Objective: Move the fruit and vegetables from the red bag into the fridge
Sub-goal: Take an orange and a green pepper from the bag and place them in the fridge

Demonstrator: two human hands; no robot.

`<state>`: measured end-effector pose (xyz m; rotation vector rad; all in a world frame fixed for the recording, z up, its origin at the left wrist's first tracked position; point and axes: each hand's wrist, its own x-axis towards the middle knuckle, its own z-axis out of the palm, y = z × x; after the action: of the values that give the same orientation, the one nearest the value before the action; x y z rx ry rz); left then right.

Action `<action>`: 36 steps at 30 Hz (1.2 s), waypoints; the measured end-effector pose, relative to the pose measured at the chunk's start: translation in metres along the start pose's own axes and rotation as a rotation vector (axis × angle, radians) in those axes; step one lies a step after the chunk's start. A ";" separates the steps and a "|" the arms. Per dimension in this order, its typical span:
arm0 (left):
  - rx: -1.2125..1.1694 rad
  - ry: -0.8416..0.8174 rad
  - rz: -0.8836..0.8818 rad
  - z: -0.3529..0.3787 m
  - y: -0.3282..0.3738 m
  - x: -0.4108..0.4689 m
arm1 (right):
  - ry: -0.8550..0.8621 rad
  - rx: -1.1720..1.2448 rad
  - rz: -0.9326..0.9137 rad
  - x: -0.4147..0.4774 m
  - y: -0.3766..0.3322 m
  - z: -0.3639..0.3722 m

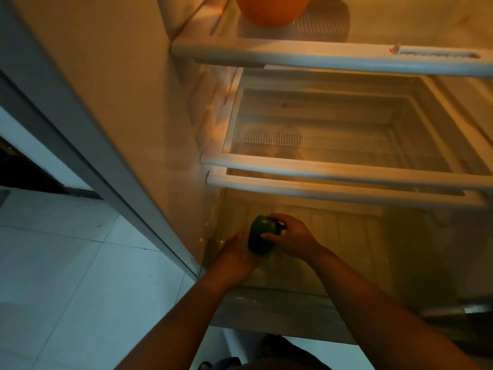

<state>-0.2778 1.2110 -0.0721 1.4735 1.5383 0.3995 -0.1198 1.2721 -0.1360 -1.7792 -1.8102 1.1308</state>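
1. A home kitchen, shown by an open household fridge (112, 76) whose inside glows warm yellow.
2. Inside the fridge, white-rimmed glass shelves (333, 166) sit stacked above a clear bottom drawer (346, 236).
3. On the fridge's topmost visible shelf rests a round orange item (272, 9), cut off by the frame.
4. Left of the fridge, pale floor tiles (53, 263) run up to a dark low unit (24, 169), too dim to identify.

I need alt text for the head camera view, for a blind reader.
The left hand and right hand hold a green pepper low inside an open fridge, in its bottom drawer. An orange object sits on a higher shelf.
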 end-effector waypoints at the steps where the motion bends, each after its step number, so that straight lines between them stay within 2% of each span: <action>1: 0.011 0.006 0.008 0.000 0.002 -0.001 | 0.006 0.023 -0.017 0.001 -0.002 -0.001; 7: 0.188 0.056 0.038 -0.001 -0.013 -0.004 | 0.054 0.123 -0.045 0.004 -0.021 -0.005; 14: 0.323 -0.007 0.133 -0.008 -0.015 -0.012 | 0.077 -0.055 0.049 -0.049 -0.012 -0.016; 19: 0.457 -0.094 0.330 -0.019 -0.015 -0.029 | 0.267 -0.078 -0.009 -0.111 -0.032 -0.018; 26: 0.395 -0.142 0.536 -0.038 -0.015 -0.060 | 0.552 0.016 -0.011 -0.203 -0.063 0.006; 28: 0.421 -0.162 0.596 -0.040 -0.017 -0.070 | 0.597 -0.005 0.040 -0.231 -0.066 0.018; 32: 0.438 -0.201 0.722 -0.032 -0.017 -0.099 | 0.562 -0.080 0.178 -0.289 -0.061 0.043; 36: 0.560 -0.343 0.898 0.000 -0.015 -0.133 | 0.579 -0.102 0.332 -0.353 -0.052 0.063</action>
<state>-0.3081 1.0871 -0.0314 2.5015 0.6563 0.1977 -0.1511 0.9242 -0.0401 -2.2296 -1.2776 0.5326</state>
